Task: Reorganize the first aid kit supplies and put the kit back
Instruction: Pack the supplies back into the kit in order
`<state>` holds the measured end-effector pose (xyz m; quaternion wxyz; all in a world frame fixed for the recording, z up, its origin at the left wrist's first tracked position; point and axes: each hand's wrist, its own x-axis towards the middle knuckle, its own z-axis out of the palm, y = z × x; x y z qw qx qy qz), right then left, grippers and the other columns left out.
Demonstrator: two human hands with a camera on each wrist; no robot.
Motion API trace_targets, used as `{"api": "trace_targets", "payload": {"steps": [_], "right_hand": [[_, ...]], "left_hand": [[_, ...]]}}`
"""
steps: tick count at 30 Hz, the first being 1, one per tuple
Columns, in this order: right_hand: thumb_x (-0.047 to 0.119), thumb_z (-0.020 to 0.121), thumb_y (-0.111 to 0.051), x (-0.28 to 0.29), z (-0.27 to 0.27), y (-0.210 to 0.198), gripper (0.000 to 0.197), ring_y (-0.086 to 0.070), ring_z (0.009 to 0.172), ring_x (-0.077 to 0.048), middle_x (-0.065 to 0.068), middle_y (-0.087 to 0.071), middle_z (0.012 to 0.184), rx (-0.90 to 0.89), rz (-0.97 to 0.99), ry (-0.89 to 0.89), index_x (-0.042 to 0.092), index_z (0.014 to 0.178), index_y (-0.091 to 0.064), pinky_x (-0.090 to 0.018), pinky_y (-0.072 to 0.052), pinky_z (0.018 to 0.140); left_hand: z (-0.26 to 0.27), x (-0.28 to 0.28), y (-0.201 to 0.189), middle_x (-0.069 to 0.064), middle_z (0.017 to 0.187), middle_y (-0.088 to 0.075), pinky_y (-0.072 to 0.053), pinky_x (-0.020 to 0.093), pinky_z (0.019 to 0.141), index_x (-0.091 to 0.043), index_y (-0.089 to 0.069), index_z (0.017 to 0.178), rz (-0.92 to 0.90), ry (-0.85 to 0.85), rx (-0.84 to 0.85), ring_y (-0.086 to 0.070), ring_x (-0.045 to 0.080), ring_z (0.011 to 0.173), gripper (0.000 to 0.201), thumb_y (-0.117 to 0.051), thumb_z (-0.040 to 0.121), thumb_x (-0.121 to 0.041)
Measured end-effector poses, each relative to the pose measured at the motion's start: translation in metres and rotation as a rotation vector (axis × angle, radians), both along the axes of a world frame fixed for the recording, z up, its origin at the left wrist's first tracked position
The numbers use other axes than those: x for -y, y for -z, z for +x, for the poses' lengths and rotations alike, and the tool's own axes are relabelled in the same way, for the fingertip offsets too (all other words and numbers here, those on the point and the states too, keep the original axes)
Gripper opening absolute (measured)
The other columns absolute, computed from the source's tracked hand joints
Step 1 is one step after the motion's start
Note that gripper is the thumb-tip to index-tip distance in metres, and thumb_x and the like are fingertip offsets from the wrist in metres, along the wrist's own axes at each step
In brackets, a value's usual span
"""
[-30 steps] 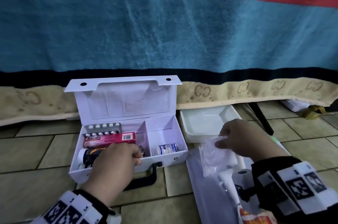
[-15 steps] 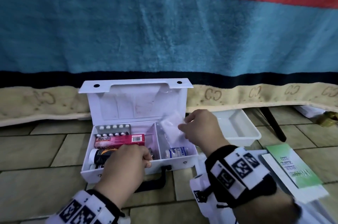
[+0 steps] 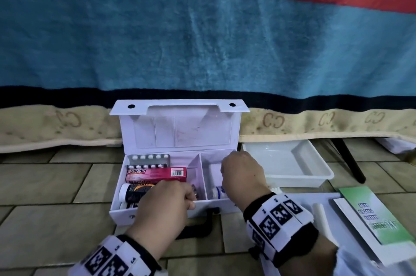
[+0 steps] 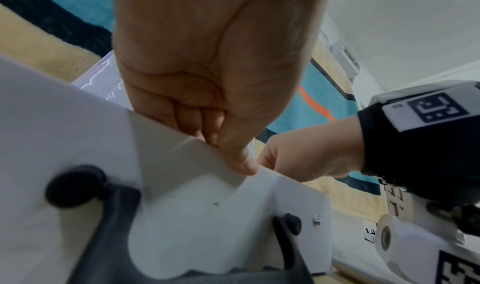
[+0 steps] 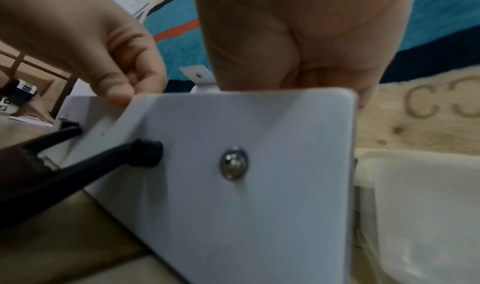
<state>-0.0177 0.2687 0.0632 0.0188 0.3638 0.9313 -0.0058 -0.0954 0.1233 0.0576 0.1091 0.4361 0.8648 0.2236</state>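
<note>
Now the first aid kit point(image 3: 157, 208) sits open on the floor, and the left hand point(image 3: 165, 204) pinches its front wall; keeping that steadying hold suits the step. Further right, the right hand point(image 3: 243, 176) dips into the right compartment, best lowering gently beside the small white bottle point(image 3: 217, 192). Its fingers are hidden, so I cannot tell what they hold.

A blanket point(image 3: 202, 39) hangs across the upper two thirds of my view, blue with a red stripe at the top, a black band below, and a beige hem point(image 3: 326, 122) printed with letter pairs. Beneath it, across the lower frame, lies a floor point(image 3: 45, 185) of beige tiles with dark grout. A black leg point(image 3: 347, 158) slants at right. The light is dim.
</note>
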Motion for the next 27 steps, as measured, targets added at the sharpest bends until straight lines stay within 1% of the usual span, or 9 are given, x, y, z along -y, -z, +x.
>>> {"api": "trace_targets", "payload": {"steps": [3,10,13,15,17,19,22,24,27], "right_hand": [[0.011,0.086,-0.048,0.003,-0.002,0.005,0.031,-0.048,0.117,-0.022,-0.002,-0.061,0.117,0.165,0.009,-0.116,0.020,0.113,-0.062,-0.030,-0.031,0.097],[0.011,0.089,-0.039,0.003,-0.005,0.000,0.041,-0.053,0.115,-0.021,0.000,-0.061,0.123,0.236,-0.157,-0.182,0.023,0.124,-0.056,-0.040,-0.023,0.100],[0.007,0.089,-0.041,-0.007,0.010,-0.017,0.043,-0.053,0.118,-0.020,-0.001,-0.060,0.127,-0.160,-0.390,-0.071,0.021,0.127,-0.054,-0.031,-0.037,0.101],[0.006,0.090,-0.043,-0.025,0.031,-0.038,0.034,-0.060,0.105,-0.023,-0.006,-0.067,0.113,-0.483,-0.452,0.079,0.020,0.113,-0.063,-0.027,-0.045,0.086],[0.003,0.088,-0.047,-0.044,0.060,-0.056,0.028,-0.064,0.092,-0.026,-0.008,-0.070,0.100,-0.594,-0.428,0.196,0.024,0.092,-0.064,-0.028,-0.048,0.075],[0.005,0.086,-0.051,-0.054,0.085,-0.061,0.022,-0.064,0.092,-0.024,-0.007,-0.071,0.099,-0.389,-0.333,0.262,0.023,0.086,-0.064,-0.026,-0.046,0.075],[0.028,0.082,-0.065,-0.047,0.103,-0.046,0.017,-0.058,0.092,-0.018,-0.003,-0.067,0.107,0.029,-0.259,0.283,0.015,0.094,-0.066,-0.024,-0.041,0.074],[0.042,0.075,-0.071,-0.038,0.106,-0.034,0.037,-0.053,0.094,-0.014,0.001,-0.062,0.112,0.071,-0.321,0.268,0.021,0.104,-0.062,-0.024,-0.039,0.075],[0.043,0.068,-0.077,-0.026,0.103,-0.017,0.059,-0.056,0.105,-0.014,0.004,-0.059,0.117,0.070,-0.377,0.221,0.024,0.119,-0.054,-0.024,-0.040,0.077]], "left_hand": [[0.001,0.000,-0.002,-0.013,0.074,-0.056,-0.037,0.021,0.068,-0.029,-0.069,0.092,-0.011,-0.003,-0.004,-0.053,0.009,0.081,0.011,-0.060,0.087,-0.025],[0.000,0.000,-0.001,-0.011,0.080,-0.061,-0.043,0.022,0.073,-0.030,-0.070,0.091,-0.024,-0.006,0.004,-0.061,0.012,0.091,0.010,-0.062,0.086,-0.025],[-0.001,0.000,0.000,-0.009,0.087,-0.068,-0.046,0.023,0.074,-0.029,-0.070,0.090,-0.017,0.007,0.014,-0.062,0.011,0.091,0.010,-0.061,0.086,-0.025],[-0.002,0.000,0.001,-0.009,0.088,-0.069,-0.047,0.023,0.075,-0.028,-0.070,0.090,-0.011,0.010,0.014,-0.062,0.010,0.090,0.011,-0.060,0.087,-0.025],[-0.002,-0.001,0.003,-0.009,0.085,-0.067,-0.046,0.023,0.074,-0.029,-0.070,0.090,-0.012,0.010,0.001,-0.060,0.010,0.086,0.010,-0.061,0.087,-0.026],[-0.002,-0.002,0.004,-0.009,0.078,-0.062,-0.043,0.023,0.071,-0.029,-0.070,0.087,-0.021,0.008,-0.012,-0.055,0.010,0.080,0.008,-0.062,0.086,-0.027],[-0.002,-0.002,0.004,-0.011,0.071,-0.058,-0.042,0.024,0.068,-0.029,-0.070,0.083,-0.031,0.016,-0.014,-0.056,0.010,0.077,0.005,-0.065,0.084,-0.028],[-0.002,-0.002,0.003,-0.011,0.071,-0.059,-0.044,0.024,0.070,-0.030,-0.070,0.083,-0.034,0.015,-0.012,-0.058,0.011,0.079,0.004,-0.066,0.083,-0.029],[-0.001,-0.002,0.001,-0.012,0.071,-0.059,-0.043,0.024,0.069,-0.034,-0.067,0.077,-0.039,0.007,-0.012,-0.056,0.010,0.078,0.007,-0.066,0.083,-0.031]]}}
